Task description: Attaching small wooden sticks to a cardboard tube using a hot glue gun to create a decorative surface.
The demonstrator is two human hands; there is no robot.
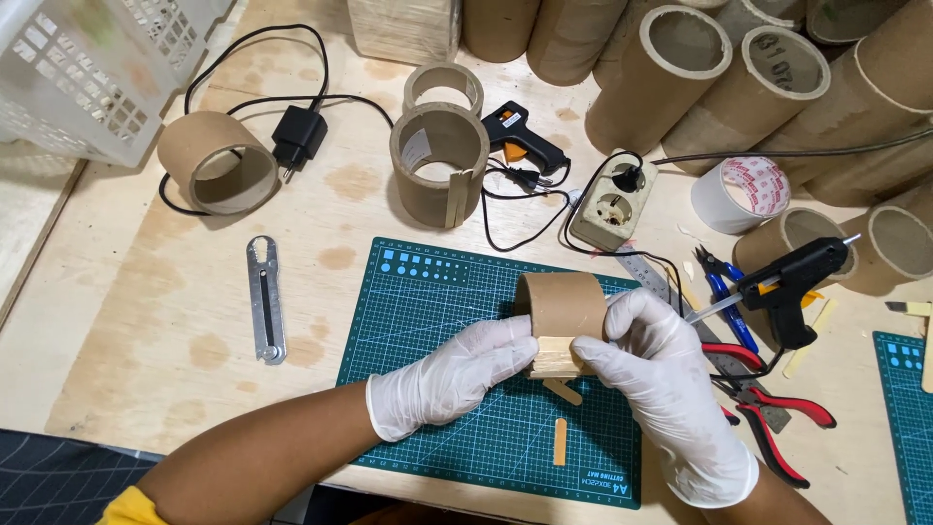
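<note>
Head view: I'm seeing both gloved hands working over the green cutting mat point(428, 389). Left hand point(462, 374) is closing its fingers on the near edge of a short cardboard ring point(564, 303) lying on its side on the mat, pressing against the pale wooden sticks point(556, 358) stuck along the ring's lower wall. Right hand point(656, 374) is gripping the same ring from the other side, thumb on the sticks, fingers curling over the ring's right rim. Ring is sitting between the two hands, touching both, near the mat's upper right area.

Two loose sticks are lying on the mat just below the hands: one angled point(562, 392), one upright point(560, 441).

Right of the mat, a black glue gun point(792, 282) is resting with its nozzle pointing toward the right hand, close but apart. Red-handled pliers point(777, 418) and blue-handled cutters point(724, 292) are lying beside it. Steel ruler is partly hidden under the right hand.

Further back: a taller cardboard ring with sticks point(439, 165), a second glue gun point(520, 136), a power strip point(612, 199), a tape roll point(743, 192). Metal cutter tool point(264, 311) is lying left of the mat.
</note>
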